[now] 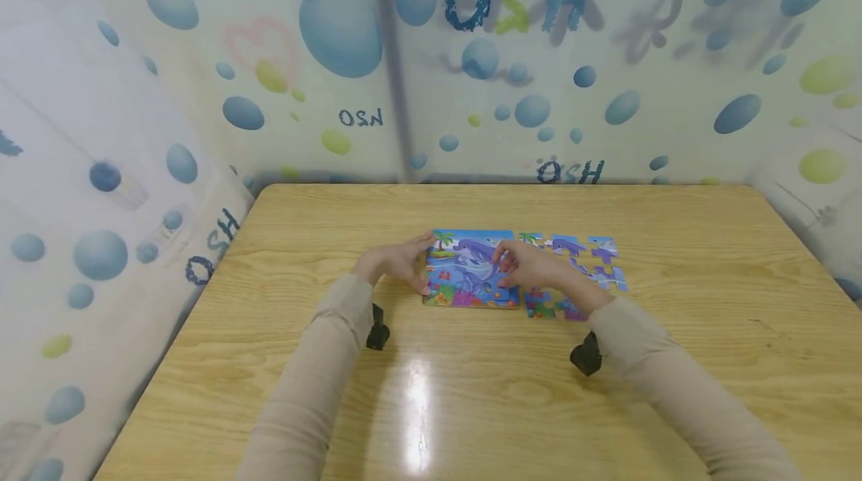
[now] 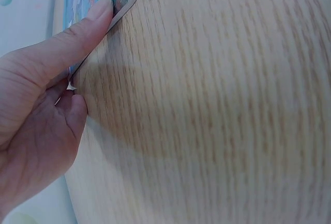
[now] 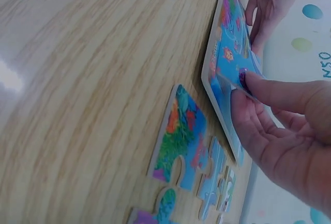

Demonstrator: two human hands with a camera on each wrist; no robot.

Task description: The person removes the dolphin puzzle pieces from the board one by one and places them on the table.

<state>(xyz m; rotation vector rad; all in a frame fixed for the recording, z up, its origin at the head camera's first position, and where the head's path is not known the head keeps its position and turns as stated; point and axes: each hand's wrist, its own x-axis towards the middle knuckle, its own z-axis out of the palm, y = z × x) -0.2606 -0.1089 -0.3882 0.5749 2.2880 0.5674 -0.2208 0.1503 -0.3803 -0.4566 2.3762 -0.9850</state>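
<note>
A puzzle board (image 1: 441, 303) with a dolphin and coral picture lies flat on the wooden table. My left hand (image 1: 399, 262) grips its left side; the thumb rests on the rim near the front corner in the left wrist view, the fingertips partly hidden. With my right hand (image 1: 535, 264) I pinch the right edge of a thin picture sheet (image 3: 237, 61) between thumb and fingers. That edge is raised off the board, and the light blue tray floor (image 3: 223, 92) shows beneath it. Loose jigsaw pieces (image 3: 181, 136) lie just right of the board, partly under my right hand in the head view.
More jigsaw pieces (image 1: 603, 247) lie in loose rows to the right, some linked. The wooden table (image 1: 471, 391) stretches around the board, its far edge against a curtain (image 1: 431, 129) printed with bubbles and letters. Dark wrist-camera mounts (image 1: 586, 355) hang below both wrists.
</note>
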